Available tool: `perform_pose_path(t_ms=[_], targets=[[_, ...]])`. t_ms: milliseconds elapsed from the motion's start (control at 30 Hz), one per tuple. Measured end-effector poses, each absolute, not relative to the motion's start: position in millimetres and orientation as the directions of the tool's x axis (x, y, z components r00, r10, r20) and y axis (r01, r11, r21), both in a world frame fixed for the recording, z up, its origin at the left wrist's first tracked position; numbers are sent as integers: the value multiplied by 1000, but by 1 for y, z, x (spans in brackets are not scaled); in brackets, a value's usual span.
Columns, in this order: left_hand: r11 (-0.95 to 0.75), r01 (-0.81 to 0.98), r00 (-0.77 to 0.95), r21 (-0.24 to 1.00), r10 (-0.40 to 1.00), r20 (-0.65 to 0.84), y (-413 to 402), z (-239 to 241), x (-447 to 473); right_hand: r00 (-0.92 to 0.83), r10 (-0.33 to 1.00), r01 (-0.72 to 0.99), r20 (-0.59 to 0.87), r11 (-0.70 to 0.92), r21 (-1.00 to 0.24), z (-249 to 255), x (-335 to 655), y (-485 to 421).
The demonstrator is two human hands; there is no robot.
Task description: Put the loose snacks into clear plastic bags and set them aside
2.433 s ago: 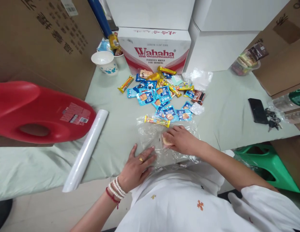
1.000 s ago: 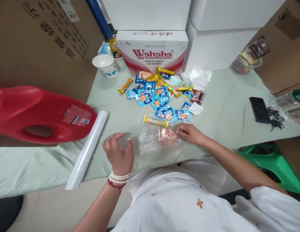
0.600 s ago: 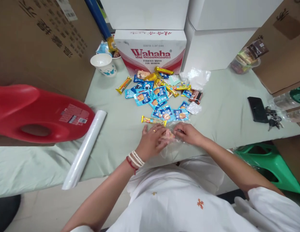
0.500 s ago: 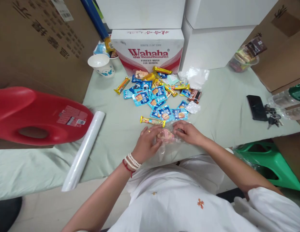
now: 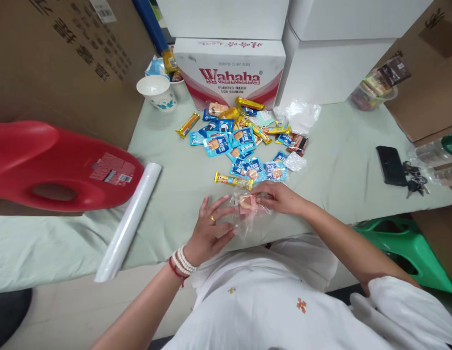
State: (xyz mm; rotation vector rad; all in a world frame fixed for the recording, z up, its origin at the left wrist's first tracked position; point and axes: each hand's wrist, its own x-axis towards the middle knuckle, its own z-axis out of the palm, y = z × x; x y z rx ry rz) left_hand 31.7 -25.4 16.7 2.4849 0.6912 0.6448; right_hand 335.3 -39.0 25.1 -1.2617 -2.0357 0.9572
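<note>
Head view: I'm apparently wrapping the pink packet (image 5: 247,206) in clear film (image 5: 245,226) on the desk (image 5: 339,180), right hand (image 5: 279,198) holding its edge, left hand (image 5: 207,230) lying wide beside it, next fold probably needing a left pinch.

We look from a single camera, worn on the person's head.
Our view is wide and faces forward and steeply down, over the white shirt (image 5: 248,301) onto the bench (image 5: 339,165), quite near, with the clear-wrapped packet (image 5: 247,202) slightly below the middle and the Wahaha box (image 5: 229,78) farther away, toward the top.
</note>
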Motion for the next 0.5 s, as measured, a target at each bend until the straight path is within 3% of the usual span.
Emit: perform_pose_path(t_ms=[133, 300, 400, 500], targets=[[-450, 466, 556, 762, 819, 144, -15, 13, 21, -437, 894, 490, 101, 331, -807, 30, 333, -38], [-261, 559, 339, 787, 938, 70, -6, -8, 14, -409, 913, 586, -1, 261, -767, 33, 322, -43], [-238, 602, 227, 762, 966, 122, -4, -14, 15, -344, 934, 678, -100, 173, -715, 30, 314, -43], [-254, 649, -14, 718, 939, 345, -12, -2, 11, -285, 947, 712, -151, 103, -695, 27, 309, -43]])
